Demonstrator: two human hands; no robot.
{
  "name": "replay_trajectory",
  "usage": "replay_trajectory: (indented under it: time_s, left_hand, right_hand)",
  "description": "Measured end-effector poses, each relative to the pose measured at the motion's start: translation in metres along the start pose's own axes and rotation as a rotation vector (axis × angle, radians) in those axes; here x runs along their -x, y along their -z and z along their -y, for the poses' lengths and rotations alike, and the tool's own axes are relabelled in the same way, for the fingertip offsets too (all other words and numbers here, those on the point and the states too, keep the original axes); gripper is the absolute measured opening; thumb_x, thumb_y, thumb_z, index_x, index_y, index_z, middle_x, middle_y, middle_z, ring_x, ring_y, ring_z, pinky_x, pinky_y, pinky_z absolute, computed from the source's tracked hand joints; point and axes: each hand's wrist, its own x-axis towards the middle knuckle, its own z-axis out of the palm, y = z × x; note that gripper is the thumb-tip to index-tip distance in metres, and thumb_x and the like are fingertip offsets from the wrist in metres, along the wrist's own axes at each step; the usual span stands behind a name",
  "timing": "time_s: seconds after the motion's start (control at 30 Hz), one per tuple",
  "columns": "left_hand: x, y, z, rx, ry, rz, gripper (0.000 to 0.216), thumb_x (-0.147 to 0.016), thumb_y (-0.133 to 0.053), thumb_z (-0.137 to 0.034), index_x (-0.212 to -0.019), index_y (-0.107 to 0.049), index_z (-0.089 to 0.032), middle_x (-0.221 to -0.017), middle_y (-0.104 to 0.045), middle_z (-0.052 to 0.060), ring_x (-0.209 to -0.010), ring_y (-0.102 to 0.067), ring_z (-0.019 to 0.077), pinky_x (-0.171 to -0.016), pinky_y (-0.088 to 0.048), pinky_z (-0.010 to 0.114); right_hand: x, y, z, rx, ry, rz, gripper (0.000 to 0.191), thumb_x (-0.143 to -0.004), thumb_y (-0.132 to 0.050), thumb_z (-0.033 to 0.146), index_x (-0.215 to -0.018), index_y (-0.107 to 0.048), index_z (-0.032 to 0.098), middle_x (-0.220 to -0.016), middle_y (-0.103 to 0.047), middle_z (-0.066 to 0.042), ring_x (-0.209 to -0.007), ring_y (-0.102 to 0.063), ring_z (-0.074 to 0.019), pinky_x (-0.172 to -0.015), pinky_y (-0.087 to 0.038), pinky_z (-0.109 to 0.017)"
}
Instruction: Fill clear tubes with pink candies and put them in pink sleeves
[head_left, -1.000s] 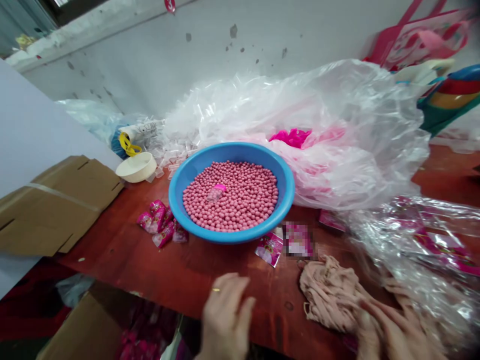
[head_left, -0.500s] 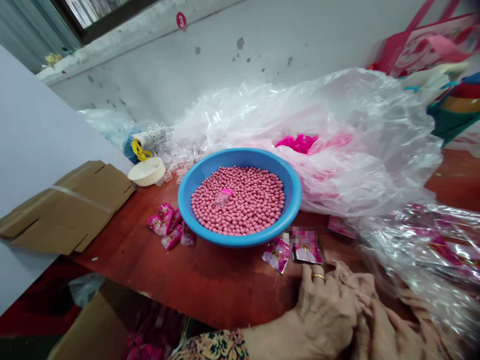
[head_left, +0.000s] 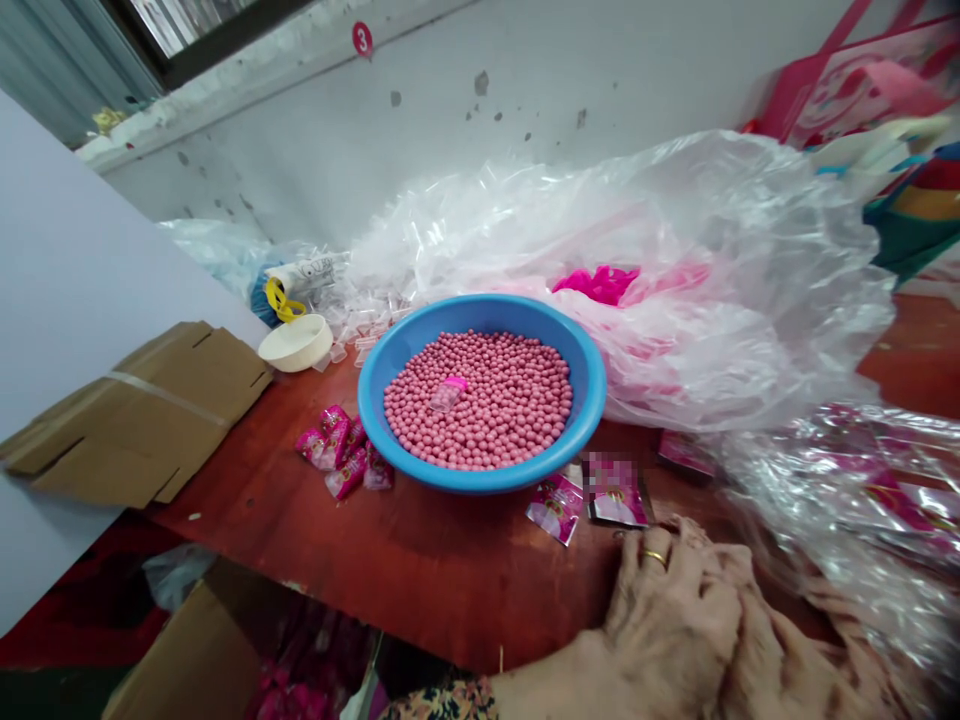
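Crumpled pink cloth (head_left: 733, 562) shows at one o'clock from the left hand (head_left: 671, 615), right hand (head_left: 795, 660) adjoining; whether either grips it, I cannot tell.

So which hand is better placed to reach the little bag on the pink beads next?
Probably the left hand: it lies nearer the little bag on the pink beads, while the right hand is farther off. Both are at the crumpled cloth.

Red tabletop (head_left: 450, 570) | blue basin (head_left: 480, 481) | white dish (head_left: 292, 345) | pink packets (head_left: 346, 470) beside basin | crumpled cloth (head_left: 733, 562) | clear plastic (head_left: 757, 260)
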Motion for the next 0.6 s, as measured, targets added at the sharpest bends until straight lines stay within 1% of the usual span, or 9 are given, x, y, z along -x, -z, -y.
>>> replay_trajectory:
  time_s: [0.13,0.23,0.3,0.33,0.4,0.43,0.5,0.57,0.6]
  left_hand:
    - [0.007,-0.003,0.010,0.068,-0.041,0.120,0.030,-0.092,-0.036,-0.015,-0.117,-0.053,-0.016,-0.114,-0.060,0.009,-0.105,-0.054,0.0222,-0.094,-0.043,0.042]
    - [0.014,0.015,0.016,0.213,-0.060,0.147,0.027,-0.090,-0.039,-0.013,-0.112,-0.054,-0.013,-0.104,-0.064,0.008,-0.098,-0.058,0.0212,-0.097,-0.042,0.042]
    - [0.017,0.039,0.020,0.331,-0.054,0.149,0.028,-0.088,-0.044,-0.016,-0.115,-0.052,-0.011,-0.100,-0.067,0.009,-0.090,-0.061,0.0219,-0.093,-0.046,0.041]
    - [0.018,0.055,0.022,0.410,-0.073,0.126,0.033,-0.088,-0.046,-0.017,-0.120,-0.050,-0.011,-0.098,-0.068,0.009,-0.085,-0.063,0.0220,-0.085,-0.050,0.037]
    - [0.018,0.091,0.031,0.571,-0.094,0.002,0.038,-0.090,-0.047,-0.021,-0.125,-0.047,-0.008,-0.103,-0.068,0.012,-0.089,-0.064,0.0220,-0.080,-0.052,0.032]
    - [0.016,0.110,0.038,0.621,-0.088,-0.114,0.034,-0.090,-0.047,-0.025,-0.120,-0.053,-0.009,-0.099,-0.069,0.012,-0.086,-0.065,0.0213,-0.075,-0.053,0.030]
    - [0.009,0.143,0.061,0.595,0.081,-0.211,0.028,-0.091,-0.047,-0.025,-0.111,-0.059,-0.009,-0.093,-0.070,0.010,-0.082,-0.065,0.0190,-0.074,-0.052,0.029]
    - [-0.002,0.167,0.095,0.442,0.242,-0.188,0.022,-0.091,-0.048,-0.022,-0.107,-0.061,-0.013,-0.096,-0.070,0.007,-0.087,-0.064,0.0180,-0.078,-0.050,0.030]
    - [-0.009,0.174,0.115,0.328,0.309,-0.149,0.021,-0.091,-0.049,-0.022,-0.105,-0.062,-0.014,-0.099,-0.069,0.007,-0.090,-0.063,0.0183,-0.080,-0.048,0.031]
  right_hand:
    - [-0.006,0.001,0.004,0.026,0.002,-0.043,0.059,-0.087,-0.043,0.028,-0.140,-0.038,0.003,-0.093,-0.064,-0.025,-0.113,-0.049,-0.0483,-0.084,-0.044,-0.064]
    - [-0.008,0.000,0.007,0.025,-0.025,-0.072,0.056,-0.086,-0.046,0.025,-0.139,-0.041,0.005,-0.092,-0.065,-0.023,-0.112,-0.051,-0.0472,-0.085,-0.045,-0.064]
    - [-0.009,0.001,0.008,0.018,-0.023,-0.065,0.057,-0.085,-0.046,0.023,-0.139,-0.041,0.005,-0.094,-0.065,-0.023,-0.112,-0.051,-0.0475,-0.084,-0.045,-0.064]
    - [-0.009,0.001,0.008,0.023,-0.025,-0.057,0.057,-0.085,-0.047,0.022,-0.138,-0.041,0.004,-0.095,-0.065,-0.023,-0.113,-0.050,-0.0481,-0.084,-0.045,-0.064]
    - [-0.010,0.002,0.008,0.035,-0.015,-0.047,0.055,-0.083,-0.050,0.020,-0.135,-0.046,0.003,-0.093,-0.065,-0.023,-0.111,-0.051,-0.0477,-0.085,-0.045,-0.063]
    - [-0.010,0.002,0.008,0.043,-0.013,-0.051,0.053,-0.082,-0.052,0.019,-0.132,-0.048,0.003,-0.091,-0.065,-0.022,-0.110,-0.052,-0.0467,-0.086,-0.045,-0.062]
    - [-0.010,0.001,0.008,0.068,-0.020,-0.054,0.049,-0.081,-0.053,0.018,-0.128,-0.052,0.002,-0.090,-0.065,-0.022,-0.110,-0.053,-0.0457,-0.087,-0.045,-0.060]
    - [-0.008,0.000,0.008,0.095,-0.039,-0.044,0.047,-0.081,-0.052,0.018,-0.125,-0.053,0.001,-0.094,-0.065,-0.023,-0.112,-0.051,-0.0466,-0.087,-0.045,-0.061]
    - [-0.007,-0.001,0.007,0.108,-0.050,-0.039,0.047,-0.082,-0.051,0.019,-0.125,-0.053,0.001,-0.095,-0.064,-0.024,-0.113,-0.050,-0.0472,-0.087,-0.044,-0.061]
